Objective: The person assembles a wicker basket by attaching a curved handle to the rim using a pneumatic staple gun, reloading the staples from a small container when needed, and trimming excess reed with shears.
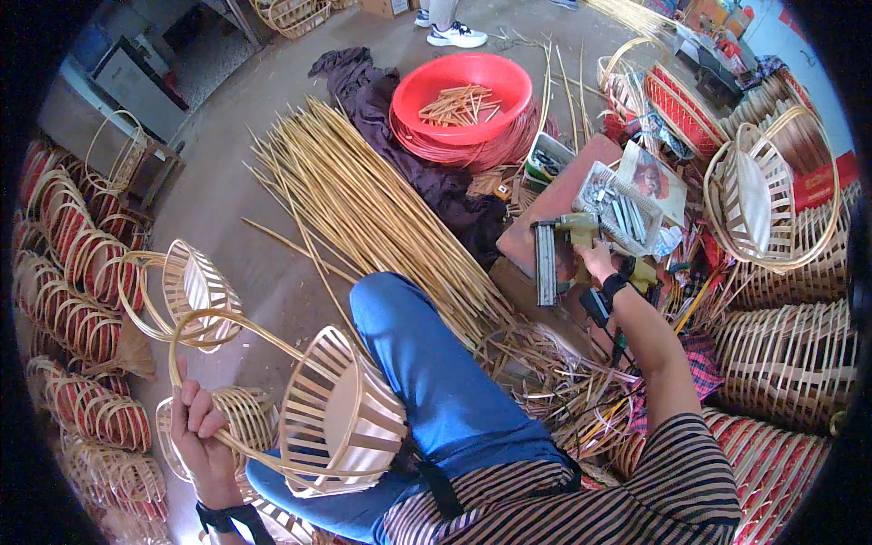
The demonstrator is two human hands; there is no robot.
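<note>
My left hand (202, 445) is closed around the bent handle of a woven bamboo basket (380, 422). The basket is tilted on its side against my left thigh, its slatted wall and pale base showing. Off to the right, my right hand (598, 260) grips a pneumatic nail gun (546, 263) with a long grey magazine and an olive body. The gun is over the edge of a reddish board (522, 238). On that board, a white plastic basket (610, 186) holds strips of metal fasteners. A second olive tool (643, 272) is partly hidden by my right wrist.
Long bamboo rods (363, 195) lie in a bundle ahead of me. Beyond them, a red basin (463, 74) holds short sticks, beside a dark cloth (422, 177). Finished baskets (82, 300) stack along the left; more baskets (790, 363) stand right. A person's shoe (457, 35) shows at the top.
</note>
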